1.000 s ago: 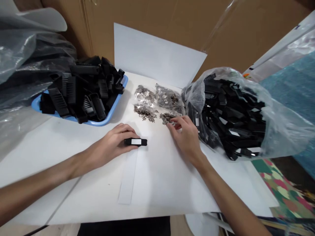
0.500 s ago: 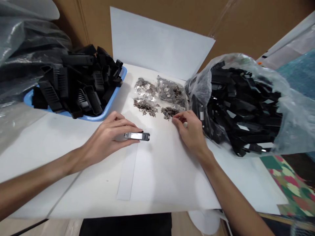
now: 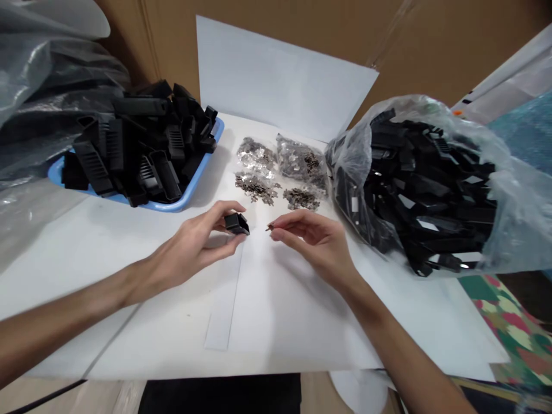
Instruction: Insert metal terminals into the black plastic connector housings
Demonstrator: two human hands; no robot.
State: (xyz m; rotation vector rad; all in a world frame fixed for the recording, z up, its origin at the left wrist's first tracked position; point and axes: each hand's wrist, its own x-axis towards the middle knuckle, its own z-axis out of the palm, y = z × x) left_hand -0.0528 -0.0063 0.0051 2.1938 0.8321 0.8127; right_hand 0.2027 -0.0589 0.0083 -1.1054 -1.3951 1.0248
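Note:
My left hand [image 3: 196, 241] grips a black plastic housing [image 3: 237, 223] between thumb and fingers, its open end facing right. A short gap away, my right hand [image 3: 313, 238] pinches a small metal clip [image 3: 270, 227] at its fingertips, level with the housing's opening. Beyond the hands lie two loose heaps of small metal pieces, a left heap [image 3: 256, 188] and a right heap [image 3: 301, 199]. Behind them are two clear plastic bags of similar pieces, a left bag [image 3: 255, 154] and a right bag [image 3: 299, 158].
A blue tray [image 3: 187, 195] piled with black plastic housings [image 3: 116, 144] stands at the left. On the right, an open clear bag [image 3: 513, 213] is full of black parts [image 3: 431, 195]. A white board [image 3: 280, 75] leans against cardboard behind. Plastic sheeting [image 3: 26, 115] hangs far left.
My right hand has come left and nearer from the right heap, now with a metal clip. My left hand has turned the housing so its open end shows instead of its side.

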